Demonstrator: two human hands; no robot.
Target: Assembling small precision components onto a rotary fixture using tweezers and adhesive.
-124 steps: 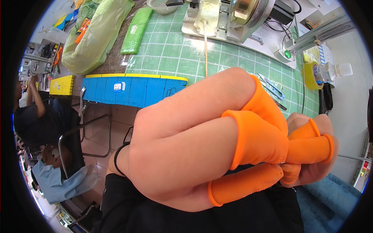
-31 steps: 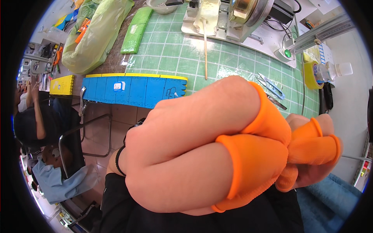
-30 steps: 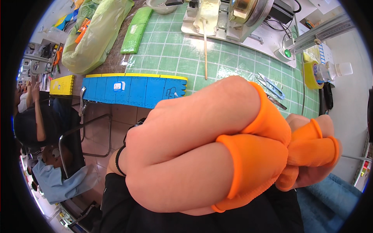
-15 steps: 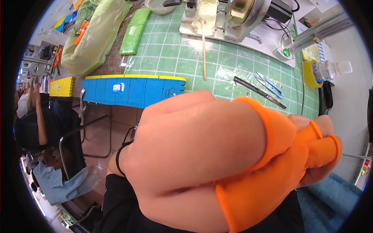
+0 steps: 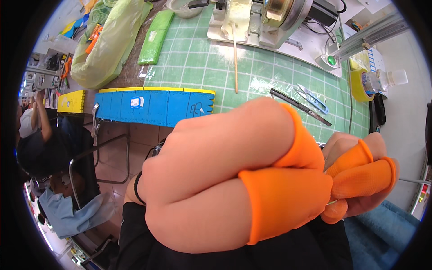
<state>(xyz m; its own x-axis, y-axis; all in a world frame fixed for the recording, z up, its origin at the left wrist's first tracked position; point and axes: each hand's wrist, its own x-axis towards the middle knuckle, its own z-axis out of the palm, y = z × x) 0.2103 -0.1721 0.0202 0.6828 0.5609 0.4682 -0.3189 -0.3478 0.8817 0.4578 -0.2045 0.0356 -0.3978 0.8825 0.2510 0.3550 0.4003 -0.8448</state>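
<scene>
My left hand fills the middle of the view, with orange rubber finger cots on its thumb and forefinger. Those two are pressed together in a pinch, their tips pointing right. At the right, my right hand is curled closed, also in orange finger cots. The fingertips of both hands meet closely, and a thin pale-green sliver shows between them. It is too small to name, and the fingers hide most of what they hold. A black band circles my left wrist.
Beyond my hands, a green-tiled tabletop carries blue-handled snips, dark tweezers and a thin wooden stick. A machine stands behind. A blue foam strip lines the front edge. Someone sits left, beside a metal chair.
My left hand has turned and its fingertips have drawn back left, uncovering more of my right hand's fingers and a rounded orange-covered fingertip. The right hand stays nearly in place.
</scene>
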